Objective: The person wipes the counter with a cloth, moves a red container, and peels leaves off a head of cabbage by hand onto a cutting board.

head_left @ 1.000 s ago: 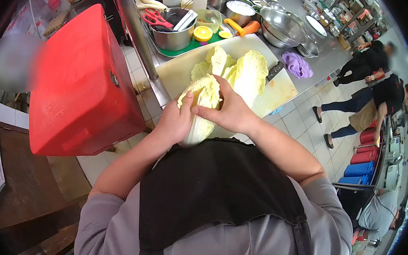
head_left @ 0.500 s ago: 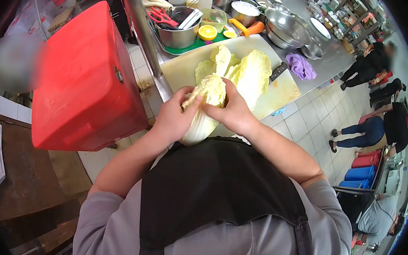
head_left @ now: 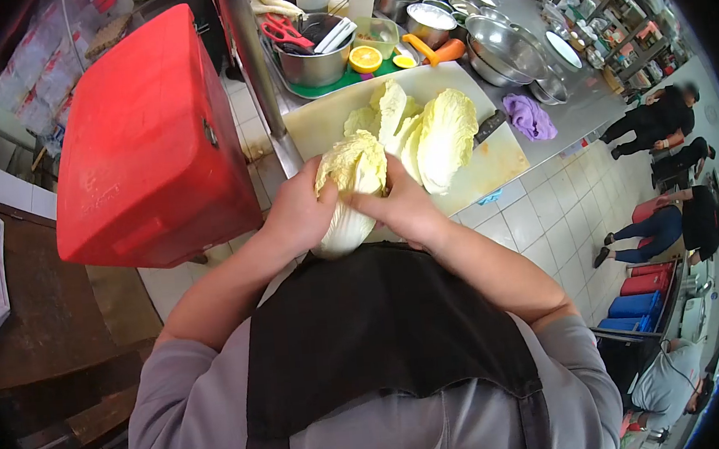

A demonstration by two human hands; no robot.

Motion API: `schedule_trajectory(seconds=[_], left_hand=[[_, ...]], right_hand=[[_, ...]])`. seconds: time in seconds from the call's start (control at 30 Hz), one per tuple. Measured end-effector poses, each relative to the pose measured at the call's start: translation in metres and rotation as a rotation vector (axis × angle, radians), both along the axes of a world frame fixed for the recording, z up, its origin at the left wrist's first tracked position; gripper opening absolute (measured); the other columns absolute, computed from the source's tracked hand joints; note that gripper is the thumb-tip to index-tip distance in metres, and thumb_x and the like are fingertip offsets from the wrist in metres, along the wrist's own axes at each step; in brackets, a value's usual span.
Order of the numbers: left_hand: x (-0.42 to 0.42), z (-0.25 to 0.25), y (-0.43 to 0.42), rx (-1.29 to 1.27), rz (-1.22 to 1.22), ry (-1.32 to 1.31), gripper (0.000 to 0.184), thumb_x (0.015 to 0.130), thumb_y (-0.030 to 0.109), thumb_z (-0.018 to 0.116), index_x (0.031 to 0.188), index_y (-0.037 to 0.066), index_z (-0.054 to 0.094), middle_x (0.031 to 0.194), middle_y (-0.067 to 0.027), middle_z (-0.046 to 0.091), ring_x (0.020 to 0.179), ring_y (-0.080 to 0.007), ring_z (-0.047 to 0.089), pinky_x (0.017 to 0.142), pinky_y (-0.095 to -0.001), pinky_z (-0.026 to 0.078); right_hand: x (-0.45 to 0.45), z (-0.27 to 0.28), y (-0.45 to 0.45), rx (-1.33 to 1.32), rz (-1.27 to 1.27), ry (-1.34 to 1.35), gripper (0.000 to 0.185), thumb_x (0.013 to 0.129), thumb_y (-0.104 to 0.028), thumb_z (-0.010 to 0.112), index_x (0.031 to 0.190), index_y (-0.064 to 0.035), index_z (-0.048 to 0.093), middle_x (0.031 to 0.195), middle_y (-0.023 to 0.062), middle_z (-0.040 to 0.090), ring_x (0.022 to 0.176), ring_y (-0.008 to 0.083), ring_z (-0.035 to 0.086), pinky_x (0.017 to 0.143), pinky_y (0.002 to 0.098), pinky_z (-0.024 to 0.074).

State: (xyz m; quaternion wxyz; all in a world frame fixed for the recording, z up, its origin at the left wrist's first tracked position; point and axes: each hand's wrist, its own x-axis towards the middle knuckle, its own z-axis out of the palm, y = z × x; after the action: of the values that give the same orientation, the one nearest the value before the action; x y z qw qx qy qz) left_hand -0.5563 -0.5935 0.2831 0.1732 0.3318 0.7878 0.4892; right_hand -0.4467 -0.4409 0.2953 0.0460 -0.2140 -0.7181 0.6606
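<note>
A pale napa cabbage [head_left: 349,217] is held upright against my apron, its leafy top pointing away from me. My left hand [head_left: 301,212] is wrapped round its left side. On the other side my right hand [head_left: 402,206] grips it, the thumb across the front and the fingers partly hidden behind. Loose cabbage leaves [head_left: 448,137] lie just beyond on a white cutting board [head_left: 318,126]. At the board's right side rests a knife [head_left: 489,126] with a dark handle.
Beside the board lies a purple cloth [head_left: 528,117]. Behind are an orange-handled peeler [head_left: 422,48], a cut orange [head_left: 366,58], a steel pot [head_left: 313,66] with red scissors, and metal bowls [head_left: 508,48]. A red cooler [head_left: 138,149] stands left. Several people are at the right.
The cabbage has turned slightly and shifted a little left in my hands, showing more of its leafy top. My right hand has moved slightly down and left along it.
</note>
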Motion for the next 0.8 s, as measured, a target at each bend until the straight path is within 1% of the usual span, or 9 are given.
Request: schedule_trajectory(seconds=[0.1, 0.2, 0.3, 0.37, 0.4, 0.5, 0.6, 0.7, 0.8], left_hand=[[-0.004, -0.012, -0.001, 0.046, 0.013, 0.039, 0.040, 0.095, 0.018, 0.050, 0.129, -0.003, 0.054, 0.115, -0.0282, 0.066, 0.109, -0.0425, 0.064, 0.094, -0.0449, 0.050], [-0.021, -0.037, 0.001, 0.038, 0.142, 0.088, 0.039, 0.096, 0.020, 0.049, 0.127, -0.005, 0.056, 0.112, -0.0272, 0.068, 0.103, -0.0401, 0.067, 0.090, -0.0450, 0.051], [-0.021, 0.005, -0.005, 0.015, 0.107, -0.339, 0.043, 0.096, 0.019, 0.052, 0.131, -0.006, 0.052, 0.110, -0.0237, 0.068, 0.103, -0.0358, 0.068, 0.092, -0.0426, 0.051], [-0.025, -0.020, -0.006, 0.116, 0.118, -0.338, 0.048, 0.095, 0.017, 0.055, 0.137, -0.005, 0.047, 0.111, -0.0206, 0.067, 0.103, -0.0300, 0.067, 0.093, -0.0390, 0.051], [-0.022, -0.021, -0.006, 0.165, 0.122, -0.339, 0.051, 0.094, 0.016, 0.057, 0.139, -0.005, 0.044, 0.112, -0.0190, 0.067, 0.103, -0.0271, 0.066, 0.093, -0.0371, 0.051], [-0.003, -0.016, -0.011, 0.229, 0.181, 0.023, 0.061, 0.093, 0.014, 0.061, 0.145, -0.003, 0.035, 0.118, -0.0188, 0.064, 0.105, -0.0213, 0.064, 0.094, -0.0328, 0.049], [0.012, -0.010, -0.011, 0.396, 0.197, -0.020, 0.060, 0.096, 0.016, 0.060, 0.146, -0.002, 0.033, 0.125, -0.0174, 0.061, 0.107, -0.0170, 0.061, 0.094, -0.0310, 0.048], [0.011, -0.030, -0.021, 0.473, 0.227, -0.428, 0.050, 0.100, 0.015, 0.055, 0.143, -0.003, 0.038, 0.127, -0.0136, 0.060, 0.110, -0.0163, 0.059, 0.097, -0.0310, 0.046], [-0.004, -0.056, -0.031, 0.500, 0.298, -0.414, 0.036, 0.104, 0.013, 0.047, 0.136, -0.003, 0.049, 0.123, -0.0091, 0.058, 0.109, -0.0150, 0.057, 0.095, -0.0303, 0.046]], right_hand=[[0.002, -0.004, -0.007, -0.100, 0.034, -0.009, 0.083, 0.077, -0.019, 0.078, 0.143, 0.0071, 0.034, 0.128, 0.0180, 0.058, 0.120, 0.0255, 0.057, 0.103, 0.0348, 0.0461], [0.001, -0.008, -0.007, -0.155, -0.005, 0.014, 0.080, 0.077, -0.015, 0.078, 0.142, 0.0060, 0.036, 0.128, 0.0168, 0.058, 0.119, 0.0252, 0.058, 0.102, 0.0360, 0.0466], [0.004, 0.001, -0.009, -0.198, -0.062, 0.026, 0.078, 0.078, -0.012, 0.077, 0.143, 0.0049, 0.035, 0.129, 0.0163, 0.058, 0.118, 0.0251, 0.058, 0.102, 0.0367, 0.0472], [0.003, -0.004, -0.007, -0.170, -0.091, 0.082, 0.073, 0.080, -0.009, 0.074, 0.141, 0.0039, 0.036, 0.127, 0.0159, 0.058, 0.116, 0.0250, 0.059, 0.099, 0.0367, 0.0491], [0.003, -0.005, -0.007, -0.157, -0.107, 0.107, 0.071, 0.081, -0.007, 0.073, 0.140, 0.0035, 0.037, 0.126, 0.0156, 0.058, 0.115, 0.0250, 0.060, 0.098, 0.0367, 0.0501], [0.002, 0.006, -0.007, -0.316, -0.214, 0.114, 0.063, 0.082, -0.005, 0.072, 0.136, 0.0026, 0.039, 0.123, 0.0149, 0.059, 0.112, 0.0245, 0.061, 0.093, 0.0360, 0.0526], [0.001, 0.010, -0.010, -0.443, -0.277, 0.209, 0.059, 0.083, -0.004, 0.071, 0.133, 0.0021, 0.040, 0.121, 0.0143, 0.060, 0.110, 0.0240, 0.061, 0.090, 0.0357, 0.0541], [-0.001, 0.007, -0.015, -0.363, -0.282, 0.288, 0.061, 0.082, -0.004, 0.071, 0.134, 0.0016, 0.039, 0.122, 0.0145, 0.059, 0.112, 0.0241, 0.060, 0.093, 0.0359, 0.0528], [-0.004, 0.005, -0.027, -0.268, -0.247, 0.399, 0.066, 0.082, -0.003, 0.070, 0.139, 0.0007, 0.036, 0.124, 0.0132, 0.058, 0.115, 0.0225, 0.059, 0.099, 0.0358, 0.0495]])
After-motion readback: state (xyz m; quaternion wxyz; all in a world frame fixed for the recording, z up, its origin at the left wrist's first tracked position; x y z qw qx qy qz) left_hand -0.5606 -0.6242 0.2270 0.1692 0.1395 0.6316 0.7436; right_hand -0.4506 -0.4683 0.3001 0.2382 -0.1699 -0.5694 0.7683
